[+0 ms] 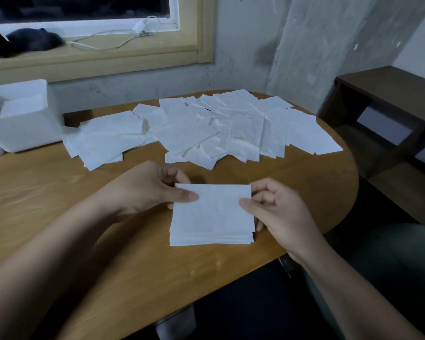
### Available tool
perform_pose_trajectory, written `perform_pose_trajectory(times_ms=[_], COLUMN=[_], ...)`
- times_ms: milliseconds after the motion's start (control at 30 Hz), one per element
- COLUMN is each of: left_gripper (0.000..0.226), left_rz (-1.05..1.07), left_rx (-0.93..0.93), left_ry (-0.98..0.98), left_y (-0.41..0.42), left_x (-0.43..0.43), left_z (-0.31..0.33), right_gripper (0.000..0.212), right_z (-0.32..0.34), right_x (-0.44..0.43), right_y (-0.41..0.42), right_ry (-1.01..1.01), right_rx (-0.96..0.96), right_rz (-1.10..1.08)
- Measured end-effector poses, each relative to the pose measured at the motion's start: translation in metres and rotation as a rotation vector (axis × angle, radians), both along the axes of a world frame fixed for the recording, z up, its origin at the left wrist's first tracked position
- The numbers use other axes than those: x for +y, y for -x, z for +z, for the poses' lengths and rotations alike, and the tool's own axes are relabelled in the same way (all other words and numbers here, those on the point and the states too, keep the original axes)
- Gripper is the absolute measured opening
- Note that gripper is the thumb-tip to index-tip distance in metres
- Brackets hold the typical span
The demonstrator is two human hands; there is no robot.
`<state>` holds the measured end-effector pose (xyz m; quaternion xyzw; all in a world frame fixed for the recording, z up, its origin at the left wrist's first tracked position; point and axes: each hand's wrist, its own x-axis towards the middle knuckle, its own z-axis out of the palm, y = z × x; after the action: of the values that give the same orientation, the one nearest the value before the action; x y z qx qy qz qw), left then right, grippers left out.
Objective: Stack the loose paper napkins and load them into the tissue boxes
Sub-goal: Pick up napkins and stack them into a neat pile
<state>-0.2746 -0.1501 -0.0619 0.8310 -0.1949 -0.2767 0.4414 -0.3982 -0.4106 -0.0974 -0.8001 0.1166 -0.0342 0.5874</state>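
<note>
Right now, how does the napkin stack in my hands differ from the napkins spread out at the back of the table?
The held napkin stack is squared, edges nearly aligned; the spread napkins overlap at mixed angles. The stack is pinched by the left hand and right hand at its sides; the spread napkins lie untouched on the wooden table. Both are white paper napkins.

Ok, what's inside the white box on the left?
The white box stands open; a pale stack of napkins shows inside. Its near wall hides how deep the stack goes.
</note>
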Motion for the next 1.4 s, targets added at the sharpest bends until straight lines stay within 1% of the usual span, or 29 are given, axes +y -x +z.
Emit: perform_pose_trajectory(times_ms=[100,233,433,500,600,633,700,767,867,967,1033,1200,1400], left_gripper=[0.021,0.023,0.029,0.032,0.035,0.034,0.030,0.025,0.020,0.015,0.012,0.011,0.012], left_rz=[-0.034,-0.019,-0.023,-0.030,0.004,0.029,0.090,0.148,0.199,0.199,0.194,0.186,0.179], left_rx=[0.010,-0.016,-0.041,-0.045,-0.070,-0.104,-0.198,-0.273,-0.345,-0.373,-0.369,-0.362,-0.377], left_ry=[-0.093,-0.150,-0.220,-0.247,-0.210,-0.198,-0.194,-0.177,-0.150,-0.145,-0.152,-0.171,-0.163], left_y=[-0.005,-0.009,-0.013,-0.016,-0.016,-0.015,-0.013,-0.012,-0.013,-0.013,-0.015,-0.017,-0.016], left_x=[0.003,0.003,0.004,0.006,0.007,0.007,0.004,0.001,-0.001,-0.001,-0.001,0.001,0.001], left_z=[-0.006,-0.011,-0.014,-0.016,-0.018,-0.019,-0.022,-0.027,-0.036,-0.040,-0.041,-0.043,-0.043], right_gripper=[0.019,0.024,0.037,0.035,0.023,0.021,0.025,0.035,0.046,0.052,0.053,0.045,0.008], right_z=[-0.005,-0.012,-0.020,-0.018,-0.015,-0.015,-0.019,-0.021,-0.019,-0.017,-0.020,-0.031,-0.037], right_x=[0.000,0.002,-0.001,-0.006,-0.021,-0.029,-0.045,-0.059,-0.071,-0.076,-0.080,-0.085,-0.092], right_y=[-0.003,-0.007,-0.011,-0.013,-0.021,-0.025,-0.036,-0.047,-0.061,-0.069,-0.071,-0.064,-0.043], right_ry=[0.069,0.122,0.322,0.391,0.552,0.631,0.765,0.839,0.930,0.958,0.985,1.065,1.114], right_rx=[0.038,0.023,-0.027,-0.038,-0.099,-0.130,-0.163,-0.134,-0.040,0.057,0.062,-0.001,-0.117], right_rz=[0.001,-0.022,-0.020,-0.031,-0.074,-0.080,-0.070,-0.056,-0.036,-0.016,-0.018,-0.077,-0.118])
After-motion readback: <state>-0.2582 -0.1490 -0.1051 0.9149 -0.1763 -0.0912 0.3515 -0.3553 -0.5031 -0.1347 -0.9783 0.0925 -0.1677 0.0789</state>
